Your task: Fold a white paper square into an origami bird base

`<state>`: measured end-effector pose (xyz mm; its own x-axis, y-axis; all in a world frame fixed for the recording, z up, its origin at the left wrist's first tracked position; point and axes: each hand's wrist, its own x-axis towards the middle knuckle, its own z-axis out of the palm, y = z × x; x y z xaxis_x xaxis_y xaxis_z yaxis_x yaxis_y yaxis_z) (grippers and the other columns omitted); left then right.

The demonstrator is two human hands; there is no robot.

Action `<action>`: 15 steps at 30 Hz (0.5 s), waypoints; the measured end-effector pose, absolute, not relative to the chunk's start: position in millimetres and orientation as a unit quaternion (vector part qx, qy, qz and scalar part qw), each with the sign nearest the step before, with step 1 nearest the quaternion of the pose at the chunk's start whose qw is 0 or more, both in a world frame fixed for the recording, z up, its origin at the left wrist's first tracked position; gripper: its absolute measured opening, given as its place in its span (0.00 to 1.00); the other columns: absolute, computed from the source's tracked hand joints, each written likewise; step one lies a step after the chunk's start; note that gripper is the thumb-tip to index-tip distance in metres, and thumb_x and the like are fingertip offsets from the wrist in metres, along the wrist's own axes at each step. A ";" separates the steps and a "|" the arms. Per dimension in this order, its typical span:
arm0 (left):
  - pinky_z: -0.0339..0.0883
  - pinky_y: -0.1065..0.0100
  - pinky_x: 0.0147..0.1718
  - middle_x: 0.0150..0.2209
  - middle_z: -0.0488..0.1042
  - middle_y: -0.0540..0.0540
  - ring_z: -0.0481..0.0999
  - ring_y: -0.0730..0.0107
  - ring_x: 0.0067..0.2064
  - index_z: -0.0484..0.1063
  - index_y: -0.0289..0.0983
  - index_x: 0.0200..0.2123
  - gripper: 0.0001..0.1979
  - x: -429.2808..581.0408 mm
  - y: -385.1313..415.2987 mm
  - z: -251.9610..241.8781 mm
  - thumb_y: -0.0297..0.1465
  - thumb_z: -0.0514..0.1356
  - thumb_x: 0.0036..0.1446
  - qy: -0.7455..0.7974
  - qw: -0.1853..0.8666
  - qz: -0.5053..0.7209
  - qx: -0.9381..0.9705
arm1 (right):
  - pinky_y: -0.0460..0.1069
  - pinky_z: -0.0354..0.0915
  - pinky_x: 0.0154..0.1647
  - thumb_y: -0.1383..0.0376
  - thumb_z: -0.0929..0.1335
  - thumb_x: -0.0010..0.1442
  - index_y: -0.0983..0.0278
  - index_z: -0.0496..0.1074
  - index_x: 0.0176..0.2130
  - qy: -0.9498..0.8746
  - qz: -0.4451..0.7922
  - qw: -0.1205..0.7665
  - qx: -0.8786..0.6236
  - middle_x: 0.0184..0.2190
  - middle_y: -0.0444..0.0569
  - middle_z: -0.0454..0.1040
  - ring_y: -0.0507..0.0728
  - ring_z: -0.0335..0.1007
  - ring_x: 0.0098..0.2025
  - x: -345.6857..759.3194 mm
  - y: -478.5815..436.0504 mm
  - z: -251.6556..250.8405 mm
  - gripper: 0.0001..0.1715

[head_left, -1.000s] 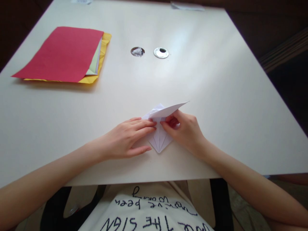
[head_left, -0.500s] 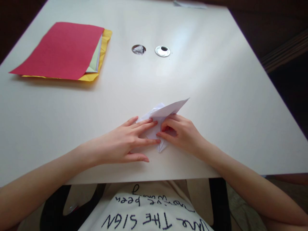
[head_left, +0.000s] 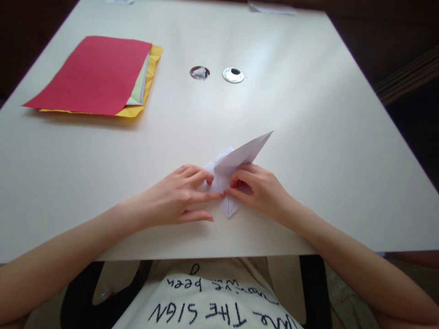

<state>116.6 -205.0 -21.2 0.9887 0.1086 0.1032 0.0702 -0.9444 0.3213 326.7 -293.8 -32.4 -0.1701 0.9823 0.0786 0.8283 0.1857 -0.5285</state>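
Observation:
A folded sheet of white paper [head_left: 236, 155] lies near the front of the table, one pointed flap raised toward the upper right and a narrow creased tip [head_left: 228, 209] toward me. My left hand [head_left: 187, 194] is at its left side, index finger stretched to the crease in the middle, thumb apart on the tabletop, the other fingers curled. My right hand [head_left: 259, 187] pinches the right part of the paper between thumb and fingers. Part of the paper is hidden under both hands.
Further back on the left, a red sheet [head_left: 92, 75] rests on yellow paper [head_left: 156, 57]. The white table [head_left: 325, 160] has a round hole [head_left: 200, 73] with crumpled stuff inside and a metal grommet [head_left: 233, 75] beside it. More paper [head_left: 272, 8] lies at the far edge.
My left hand's middle and other fingers have drawn back from the paper and curled, while its index finger stays on the crease. The raised flap stands a little higher. My right hand keeps its pinch.

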 end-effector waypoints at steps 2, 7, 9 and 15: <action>0.59 0.59 0.47 0.44 0.66 0.42 0.64 0.61 0.46 0.69 0.46 0.50 0.19 114.8 -199.4 -23.6 0.44 0.53 0.58 0.076 0.125 0.073 0.987 | 0.46 0.57 0.30 0.66 0.69 0.53 0.64 0.66 0.26 -0.742 0.190 0.203 -0.610 0.28 0.45 0.69 0.52 0.63 0.31 326.8 -293.5 -31.7 0.08; 0.59 0.60 0.45 0.41 0.65 0.43 0.64 0.63 0.42 0.68 0.49 0.51 0.18 112.9 -186.2 -30.7 0.43 0.54 0.58 0.122 0.075 0.095 0.985 | 0.46 0.57 0.31 0.66 0.69 0.53 0.64 0.66 0.27 -0.746 0.195 0.197 -0.606 0.28 0.45 0.69 0.52 0.63 0.32 326.6 -292.9 -32.0 0.07; 0.59 0.60 0.44 0.41 0.65 0.44 0.64 0.63 0.42 0.69 0.49 0.50 0.17 113.6 -183.2 -33.2 0.43 0.54 0.58 0.132 0.072 0.105 0.983 | 0.46 0.57 0.30 0.66 0.70 0.52 0.64 0.65 0.27 -0.748 0.195 0.198 -0.603 0.28 0.45 0.69 0.52 0.62 0.32 326.7 -292.7 -32.6 0.08; 0.58 0.60 0.44 0.40 0.65 0.44 0.64 0.63 0.42 0.71 0.49 0.48 0.16 117.2 -180.9 -36.3 0.43 0.54 0.58 0.147 0.091 0.126 0.977 | 0.46 0.56 0.30 0.66 0.70 0.53 0.64 0.66 0.27 -0.753 0.188 0.205 -0.596 0.28 0.45 0.69 0.52 0.63 0.32 326.8 -292.0 -33.6 0.08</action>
<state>117.2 -180.9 -36.3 0.9249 0.3103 0.2199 0.2642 -0.9401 0.2152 326.8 -292.0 -33.6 -0.2054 0.9750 0.0853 0.8208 0.2190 -0.5276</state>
